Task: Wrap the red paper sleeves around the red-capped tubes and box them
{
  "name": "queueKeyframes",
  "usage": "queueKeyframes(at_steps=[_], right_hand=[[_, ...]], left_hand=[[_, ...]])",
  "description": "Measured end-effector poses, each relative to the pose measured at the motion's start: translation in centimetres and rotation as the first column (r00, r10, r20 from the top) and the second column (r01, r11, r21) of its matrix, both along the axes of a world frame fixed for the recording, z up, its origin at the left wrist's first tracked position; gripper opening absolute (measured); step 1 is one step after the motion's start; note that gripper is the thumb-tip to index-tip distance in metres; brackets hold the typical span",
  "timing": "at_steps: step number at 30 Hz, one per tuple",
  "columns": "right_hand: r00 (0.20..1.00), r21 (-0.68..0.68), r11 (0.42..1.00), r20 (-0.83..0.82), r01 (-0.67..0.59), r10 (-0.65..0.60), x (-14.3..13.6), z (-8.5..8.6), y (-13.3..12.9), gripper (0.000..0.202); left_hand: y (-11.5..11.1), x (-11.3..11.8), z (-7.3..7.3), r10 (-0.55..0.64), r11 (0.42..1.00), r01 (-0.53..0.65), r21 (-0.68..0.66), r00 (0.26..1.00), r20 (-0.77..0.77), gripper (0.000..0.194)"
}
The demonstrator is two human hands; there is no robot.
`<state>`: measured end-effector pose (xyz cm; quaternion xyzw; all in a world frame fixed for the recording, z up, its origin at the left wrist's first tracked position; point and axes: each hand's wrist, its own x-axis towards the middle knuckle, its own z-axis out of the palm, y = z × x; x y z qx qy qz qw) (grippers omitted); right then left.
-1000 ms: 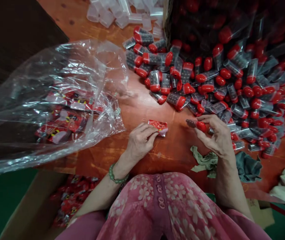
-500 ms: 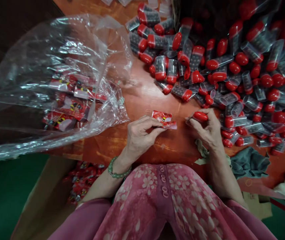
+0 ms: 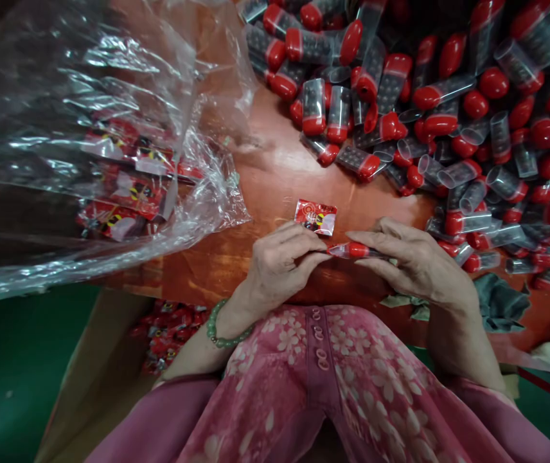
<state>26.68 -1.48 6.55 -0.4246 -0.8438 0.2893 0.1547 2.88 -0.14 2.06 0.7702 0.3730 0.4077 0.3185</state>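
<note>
My left hand point(image 3: 282, 260) pinches a small red printed plastic packet point(image 3: 335, 251) between thumb and fingertips; most of it is hidden by the fingers. From the other side, my right hand point(image 3: 414, 260) grips a small clear container with a red end point(image 3: 358, 250), held lengthwise. The red end meets the packet's clear edge; I cannot tell whether it is inside. Just beyond my left fingertips, another red printed packet point(image 3: 316, 217) lies flat on the brown table point(image 3: 275, 173).
A large heap of red-ended clear containers point(image 3: 448, 119) covers the back right. At left, a clear plastic bag point(image 3: 125, 77) holds several red packets point(image 3: 133, 199). Below the table edge, a box holds more red packets point(image 3: 171, 334). A dark green cloth point(image 3: 501, 302) lies at right.
My right hand has moved left and turned, bringing the container's red end to the packet in my left hand. The view has shifted slightly.
</note>
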Motion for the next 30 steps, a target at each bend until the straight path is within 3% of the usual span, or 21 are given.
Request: queueKeyframes(at_steps=[10, 14, 18, 21, 24, 27, 30], right_hand=[[0.930, -0.125, 0.987, 0.342, -0.100, 0.137, -1.0, 0.1, 0.2, 0.029], [0.962, -0.225, 0.968, 0.221, -0.111, 0.162, -1.0, -0.1, 0.7, 0.026], [0.993, -0.328, 0.940, 0.040, -0.090, 0.109, -0.8, -0.5, 1.4, 0.022], [0.992, -0.479, 0.874, -0.121, -0.087, 0.032, -0.9, -1.2, 1.6, 0.020], [0.965, -0.688, 0.725, -0.217, -0.044, -0.147, -1.3, -2.0, 1.3, 0.025], [0.899, -0.825, 0.563, -0.278, -0.043, -0.338, -1.6, -2.7, 0.8, 0.029], [0.810, -0.863, 0.500, -0.342, -0.071, -0.476, -1.9, -3.5, 0.1, 0.035]], left_hand=[[-0.6, 0.3, -0.5, -0.087, 0.996, 0.086, -0.033, 0.996, -0.036, 0.009], [-0.6, 0.1, -0.5, -0.116, 0.990, 0.110, -0.090, 0.991, -0.061, 0.010], [-0.3, -0.3, -0.5, -0.197, 0.946, 0.178, -0.270, 0.979, -0.045, 0.014], [0.2, -0.7, -0.1, -0.236, 0.849, 0.230, -0.476, 0.971, 0.047, 0.022], [0.5, -1.2, 0.0, -0.181, 0.662, 0.246, -0.708, 0.969, 0.167, 0.038], [0.2, -1.4, -0.8, -0.018, 0.476, 0.339, -0.811, 0.926, 0.377, 0.078], [-0.8, -0.7, -2.0, 0.225, 0.384, 0.471, -0.794, 0.787, 0.575, 0.081]])
